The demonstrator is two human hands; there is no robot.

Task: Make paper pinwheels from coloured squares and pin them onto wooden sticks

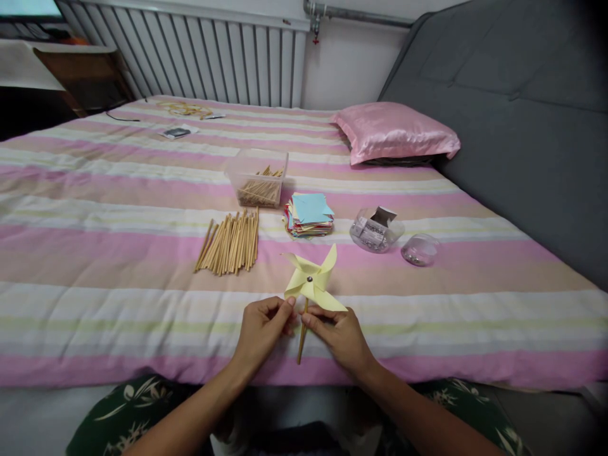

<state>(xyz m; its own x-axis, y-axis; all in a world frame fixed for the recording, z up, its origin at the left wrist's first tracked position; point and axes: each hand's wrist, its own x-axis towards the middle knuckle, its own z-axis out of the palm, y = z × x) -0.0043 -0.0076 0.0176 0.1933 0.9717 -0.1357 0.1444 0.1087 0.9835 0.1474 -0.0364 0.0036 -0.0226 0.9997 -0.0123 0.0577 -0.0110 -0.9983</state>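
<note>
A pale yellow paper pinwheel (pixel 317 290) with a dark pin at its centre stands up on a thin wooden stick (pixel 302 342), just above the near edge of the bed. My right hand (pixel 339 332) pinches the stick below the blades. On the other side, my left hand (pixel 266 326) has its thumb and finger closed at the tip of the lower left blade. Its other fingers are curled and partly hidden. Beyond my hands lie a row of loose wooden sticks (pixel 232 244) and a stack of coloured paper pieces (pixel 311 212), light blue on top.
Behind the sticks stands a clear plastic box (pixel 259 180) with more sticks. To the right are a clear tub (pixel 375 231) of small metal pieces and a small round container (pixel 420 249). A pink pillow (pixel 396 132) rests by the grey headboard (pixel 513 114); yellow strips (pixel 185 109) lie far left.
</note>
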